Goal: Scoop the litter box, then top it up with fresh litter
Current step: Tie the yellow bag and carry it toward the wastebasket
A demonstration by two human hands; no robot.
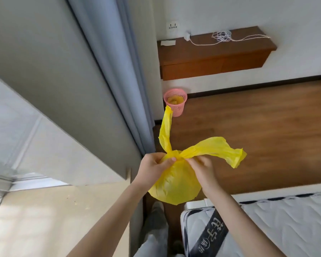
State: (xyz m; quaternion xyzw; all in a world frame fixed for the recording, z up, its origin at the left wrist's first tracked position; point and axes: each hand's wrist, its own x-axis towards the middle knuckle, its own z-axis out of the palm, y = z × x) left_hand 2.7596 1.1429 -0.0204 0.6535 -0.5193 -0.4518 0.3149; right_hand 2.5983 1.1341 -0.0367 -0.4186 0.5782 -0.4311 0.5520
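Observation:
A full yellow plastic bag [175, 184] hangs in front of me, its neck knotted and two loose tails sticking up and to the right. My left hand [153, 168] pinches the bag at the left side of the knot. My right hand [202, 169] pinches the neck on the right side of the knot. Both hands hold the bag in the air above the floor. No litter box or scoop is in view.
A pink mesh waste basket [175, 104] with a yellow liner stands on the wooden floor by the wall. A wall-mounted brown shelf [211, 56] carries a white cable. Grey curtain [122, 71] hangs left; a mattress [267, 229] lies at lower right.

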